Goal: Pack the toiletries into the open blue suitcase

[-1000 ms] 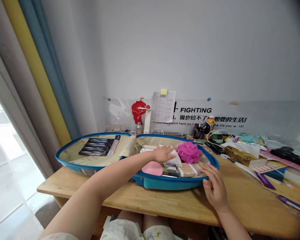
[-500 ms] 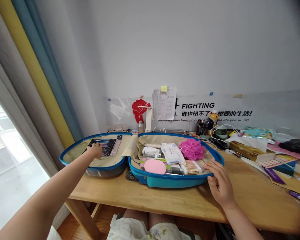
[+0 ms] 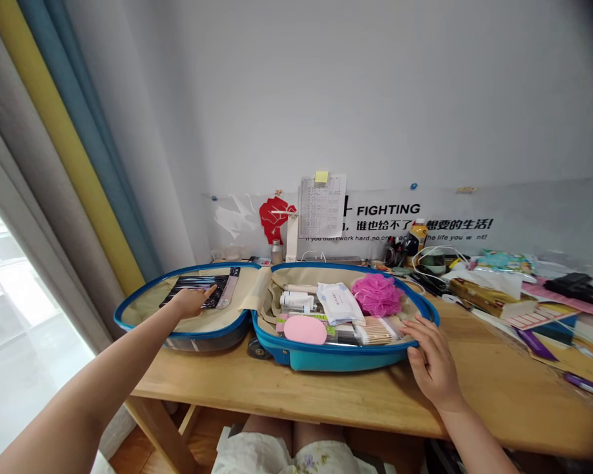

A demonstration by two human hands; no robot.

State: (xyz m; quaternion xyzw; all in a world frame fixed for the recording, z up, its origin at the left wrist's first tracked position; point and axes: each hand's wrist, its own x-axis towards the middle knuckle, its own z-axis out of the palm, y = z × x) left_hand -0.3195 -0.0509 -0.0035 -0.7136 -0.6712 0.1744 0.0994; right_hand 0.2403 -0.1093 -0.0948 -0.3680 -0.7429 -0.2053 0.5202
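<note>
Fingers [image 3: 203, 292] extended, left arm [image 3: 109, 363] stretched out

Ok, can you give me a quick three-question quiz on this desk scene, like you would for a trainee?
1. Which is nearer the fluffy pink mesh bath puff: the left hand or the right hand?
2. True or false: the round pink sponge lies in the same half of the open blue hard-shell suitcase as the dark flat packet.
3. Fill the gap: the suitcase lies on a light ____ desk.

Key: 1 right hand; 2 false; 3 wooden.
</note>
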